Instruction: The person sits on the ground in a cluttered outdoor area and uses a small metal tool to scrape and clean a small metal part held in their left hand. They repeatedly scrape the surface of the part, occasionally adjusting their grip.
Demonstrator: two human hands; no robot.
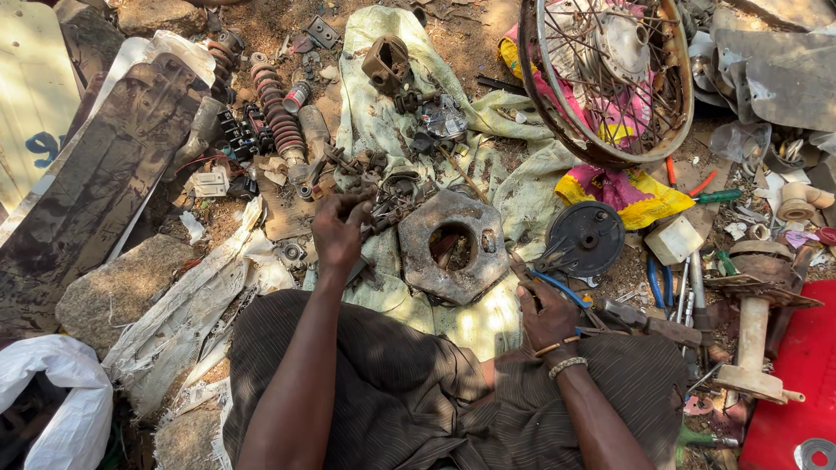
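A big spoked wheel [610, 78] lies at the far right edge of the dirty pale cloth [383, 113] spread on the ground, and the cloth seems to be there so that small parts do not get lost in the dirt. At the near middle of the cloth rests the rusty plate with a round hole [453, 246], flat between the two hands and easy to reach. The right hand [547, 315] is closed around blue-handled pliers [557, 285] near the cloth's near right corner, and the left hand [338, 231] has its fingers curled into a heap of small metal parts [387, 196] just left of the plate, though I cannot tell if it grips one.
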